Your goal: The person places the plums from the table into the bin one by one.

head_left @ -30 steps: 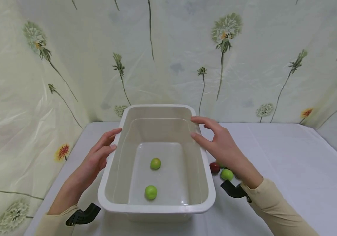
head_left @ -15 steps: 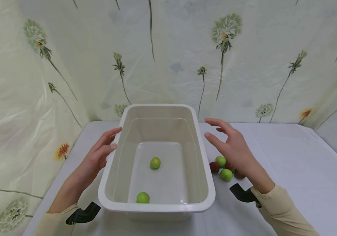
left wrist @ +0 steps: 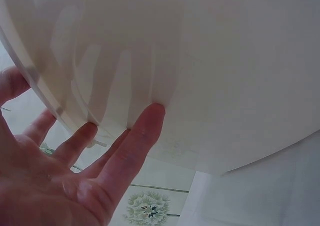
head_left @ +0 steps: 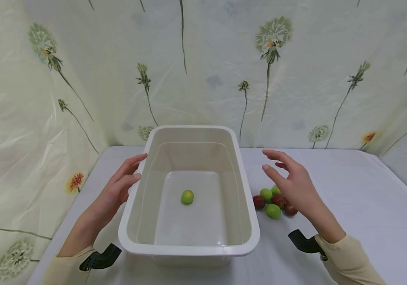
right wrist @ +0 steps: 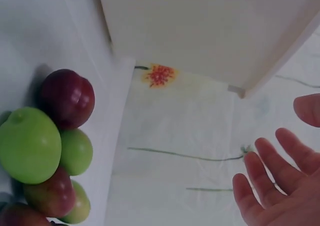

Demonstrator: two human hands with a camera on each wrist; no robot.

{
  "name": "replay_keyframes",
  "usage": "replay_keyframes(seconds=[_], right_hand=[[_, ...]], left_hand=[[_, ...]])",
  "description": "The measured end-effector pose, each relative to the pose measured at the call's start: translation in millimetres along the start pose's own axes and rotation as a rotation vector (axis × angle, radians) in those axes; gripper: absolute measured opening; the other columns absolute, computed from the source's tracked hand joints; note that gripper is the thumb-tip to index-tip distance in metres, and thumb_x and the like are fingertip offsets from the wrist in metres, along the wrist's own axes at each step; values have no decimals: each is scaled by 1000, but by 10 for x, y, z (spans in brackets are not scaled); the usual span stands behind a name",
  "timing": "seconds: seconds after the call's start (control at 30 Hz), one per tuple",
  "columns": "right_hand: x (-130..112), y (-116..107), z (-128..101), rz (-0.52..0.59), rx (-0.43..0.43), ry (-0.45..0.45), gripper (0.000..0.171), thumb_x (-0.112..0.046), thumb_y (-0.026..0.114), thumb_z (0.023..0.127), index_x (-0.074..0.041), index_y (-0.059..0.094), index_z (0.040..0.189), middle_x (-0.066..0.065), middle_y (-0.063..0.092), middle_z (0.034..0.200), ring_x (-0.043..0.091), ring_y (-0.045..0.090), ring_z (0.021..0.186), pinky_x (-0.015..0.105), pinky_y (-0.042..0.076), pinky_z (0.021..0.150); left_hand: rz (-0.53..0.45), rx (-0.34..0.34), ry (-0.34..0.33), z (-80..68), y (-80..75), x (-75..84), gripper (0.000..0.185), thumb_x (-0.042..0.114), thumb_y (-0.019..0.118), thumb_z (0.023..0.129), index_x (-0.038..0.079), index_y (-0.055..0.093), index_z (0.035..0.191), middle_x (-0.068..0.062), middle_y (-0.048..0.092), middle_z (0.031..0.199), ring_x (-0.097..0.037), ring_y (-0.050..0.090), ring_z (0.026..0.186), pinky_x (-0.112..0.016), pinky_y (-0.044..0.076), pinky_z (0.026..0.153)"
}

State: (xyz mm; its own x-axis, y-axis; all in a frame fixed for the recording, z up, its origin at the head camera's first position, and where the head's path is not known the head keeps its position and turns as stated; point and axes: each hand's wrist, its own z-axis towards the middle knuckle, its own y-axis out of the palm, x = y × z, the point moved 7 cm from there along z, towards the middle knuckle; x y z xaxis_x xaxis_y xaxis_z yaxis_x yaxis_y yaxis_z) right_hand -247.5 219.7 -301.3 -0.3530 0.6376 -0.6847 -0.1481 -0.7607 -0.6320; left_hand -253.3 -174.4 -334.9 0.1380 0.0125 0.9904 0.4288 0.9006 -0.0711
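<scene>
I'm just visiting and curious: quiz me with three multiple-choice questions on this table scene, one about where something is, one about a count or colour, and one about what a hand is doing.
1. Where does the pile of fruit lie?
A. Inside the tub
B. On the table, right of the tub
C. In the right hand

2. How many fruits show inside the white tub in the head view?
A. One
B. Three
C. Five

3. What is the left hand doing?
A. Gripping a red fruit
B. Making a fist in the air
C. Resting straight fingers against the tub's outer wall

Answers:
1. B, the red and green fruits sit on the white cloth under the open right hand.
2. A, only the green fruit is on the tub floor.
3. C, the left wrist view shows fingertips touching the wall.
</scene>
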Motion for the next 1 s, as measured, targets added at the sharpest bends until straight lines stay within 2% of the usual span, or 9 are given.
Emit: replay_keyframes(seconds=[0.2, 0.53, 1.0], right_hand=[[85, -66, -61, -9, 13, 21, 46, -33, 58, 100, -13, 52, 141, 9, 52, 140, 39, 48, 125, 63, 36, 100], [280, -194, -246, -34, 13, 96, 49, -34, 58, 100, -14, 49, 143, 13, 49, 142, 46, 44, 125, 68, 38, 94], [538, -314, -467, -89, 60, 127, 48, -30, 60, 99, -13, 50, 142, 13, 53, 138, 38, 49, 123, 58, 39, 96]], left_hand=[[-6, 9, -13, -2, -12, -12, 47, 28, 37, 106, 27, 29, 152, -2, 29, 154, -39, 52, 121, -48, 51, 89], [-5, 13, -20, 1, -6, -14, 47, 27, 36, 106, 28, 29, 152, -2, 29, 154, -38, 54, 120, -48, 52, 88], [-1, 9, -3, -4, -6, -17, 48, 29, 36, 106, 26, 28, 153, -3, 28, 154, -38, 54, 120, -48, 53, 88]])
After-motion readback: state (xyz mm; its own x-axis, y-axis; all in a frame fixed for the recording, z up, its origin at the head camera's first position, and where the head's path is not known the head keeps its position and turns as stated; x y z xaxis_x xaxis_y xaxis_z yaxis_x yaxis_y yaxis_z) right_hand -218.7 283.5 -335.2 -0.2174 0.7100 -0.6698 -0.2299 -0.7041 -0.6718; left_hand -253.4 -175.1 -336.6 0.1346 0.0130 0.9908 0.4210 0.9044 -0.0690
